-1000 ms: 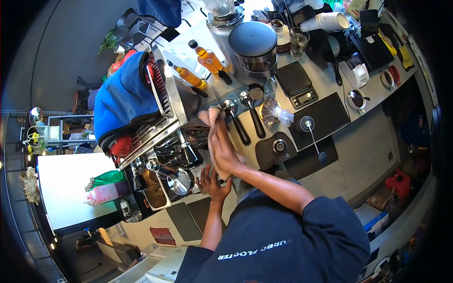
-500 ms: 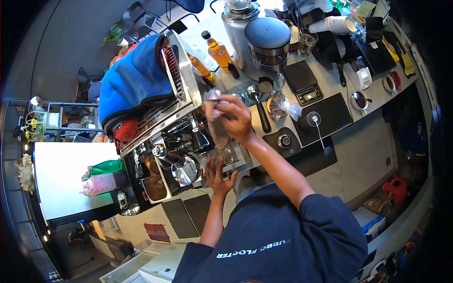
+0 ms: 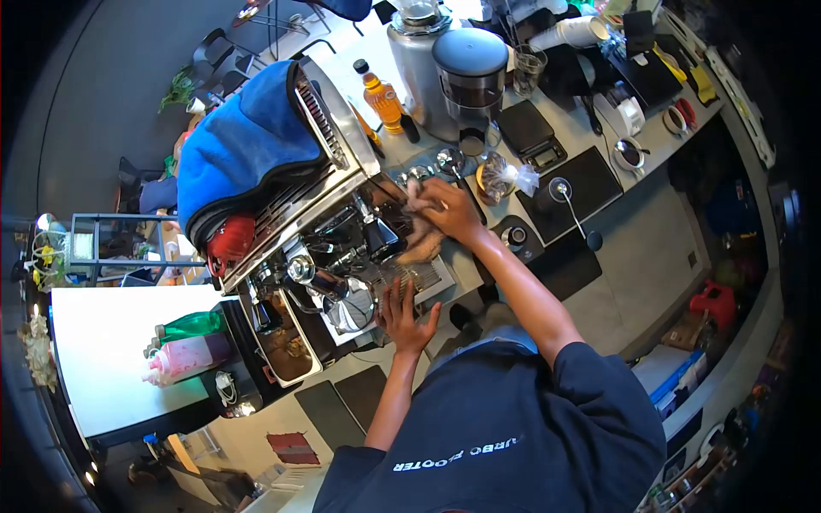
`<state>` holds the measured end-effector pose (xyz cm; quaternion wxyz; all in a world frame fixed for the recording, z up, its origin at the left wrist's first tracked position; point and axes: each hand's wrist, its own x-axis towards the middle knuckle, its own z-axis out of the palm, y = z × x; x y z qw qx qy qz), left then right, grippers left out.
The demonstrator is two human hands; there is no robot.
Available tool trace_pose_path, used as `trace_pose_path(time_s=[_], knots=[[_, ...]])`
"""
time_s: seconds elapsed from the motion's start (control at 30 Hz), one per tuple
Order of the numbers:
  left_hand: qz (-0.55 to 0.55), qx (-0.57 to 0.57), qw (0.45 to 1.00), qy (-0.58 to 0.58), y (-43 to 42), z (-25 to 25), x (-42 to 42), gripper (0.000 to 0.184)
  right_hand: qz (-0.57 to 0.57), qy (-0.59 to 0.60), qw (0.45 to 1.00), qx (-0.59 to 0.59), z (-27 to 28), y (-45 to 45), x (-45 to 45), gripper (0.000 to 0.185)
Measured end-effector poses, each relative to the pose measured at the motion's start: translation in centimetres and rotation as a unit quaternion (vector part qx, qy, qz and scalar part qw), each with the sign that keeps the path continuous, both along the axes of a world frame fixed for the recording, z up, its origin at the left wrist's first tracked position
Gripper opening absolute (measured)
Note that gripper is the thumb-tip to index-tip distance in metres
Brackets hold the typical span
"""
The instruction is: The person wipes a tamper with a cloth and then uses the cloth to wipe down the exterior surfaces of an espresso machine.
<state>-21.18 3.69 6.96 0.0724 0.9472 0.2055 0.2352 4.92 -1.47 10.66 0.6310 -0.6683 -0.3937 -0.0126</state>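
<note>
My right hand (image 3: pixel 451 211) is closed on a crumpled brownish cloth (image 3: pixel 421 246), partly blurred, at the right end of the espresso machine (image 3: pixel 346 190). The cloth hangs over the side of the metal drip tray (image 3: pixel 433 275). My left hand (image 3: pixel 409 327) has its fingers spread, with the fingertips at the front edge of that tray. Just left of those fingers is a round, shiny metal piece (image 3: pixel 352 306). A black-handled portafilter (image 3: pixel 376 229) sits in the machine above the tray.
A blue cloth (image 3: pixel 252 137) covers the machine's top. Behind my right hand stand an amber bottle (image 3: pixel 382 101) and a grinder (image 3: pixel 469 77). Rightward lie a tied plastic bag (image 3: pixel 513 178), a scale (image 3: pixel 532 137) and a black mat (image 3: pixel 586 190). A knock bin (image 3: pixel 310 369) is at left.
My right hand has moved right, away from the machine, and the cloth has bunched lower. My left hand stays spread at the tray. The whole view has shifted slightly.
</note>
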Motion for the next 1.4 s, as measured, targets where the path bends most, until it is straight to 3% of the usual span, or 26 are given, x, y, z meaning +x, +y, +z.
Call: trace_pose_path(time_s=[0.07,0.13,0.33,0.47,0.83,0.97,1.17,1.3,1.37,1.4], knots=[[-0.008,0.001,1.000,-0.005,0.1,-0.1,-0.2,0.077,-0.018,-0.007,1.000,0.003,3.7,0.7,0.0,0.023],[-0.015,0.001,1.000,-0.007,-0.1,-0.2,-0.5,0.077,-0.023,-0.034,0.993,0.115,6.8,1.5,0.0,0.021],[-0.034,-0.004,0.999,-0.001,0.1,0.0,-0.9,0.076,-0.047,0.031,0.989,0.134,-2.2,2.0,-1.5,0.022],[-0.053,-0.009,0.999,-0.007,0.1,0.3,-0.9,0.076,-0.081,0.130,0.987,0.053,-6.9,0.8,-2.8,0.023],[-0.070,-0.030,0.997,-0.004,0.4,0.0,-1.3,0.077,-0.061,0.078,0.995,0.016,-6.3,-0.3,-2.8,0.019],[-0.060,-0.020,0.998,0.012,0.1,0.1,-1.4,0.077,0.022,0.195,0.978,-0.069,-6.4,-0.7,-2.5,0.018],[-0.061,-0.023,0.998,0.018,0.1,0.2,-1.6,0.078,0.016,0.271,0.962,-0.027,-7.8,0.2,-3.1,0.017],[-0.065,-0.017,0.998,0.010,0.3,-0.2,-1.4,0.077,-0.006,0.234,0.971,-0.038,-8.8,-0.4,-4.9,0.034],[-0.064,-0.022,0.998,0.009,0.3,-0.5,-1.3,0.077,0.027,0.272,0.959,-0.070,-7.5,-1.7,-7.7,0.051],[-0.062,-0.023,0.998,0.008,0.4,-0.6,-1.4,0.078,0.026,0.274,0.959,-0.073,-7.1,-2.3,-9.3,0.051]])
